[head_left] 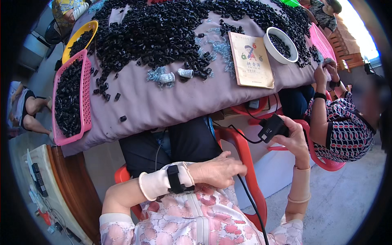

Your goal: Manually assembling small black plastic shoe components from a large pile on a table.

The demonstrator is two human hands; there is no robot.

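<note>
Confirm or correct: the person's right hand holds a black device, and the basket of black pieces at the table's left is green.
Wrong colour: the head view shows the basket of black pieces at left is pink. The person's right hand does hold a black device.

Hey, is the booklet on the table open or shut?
Shut: the booklet lies on the table with its illustrated cover facing up and no inside pages showing.

Cream notebook (252, 67), red plastic chair (244, 153)
</note>
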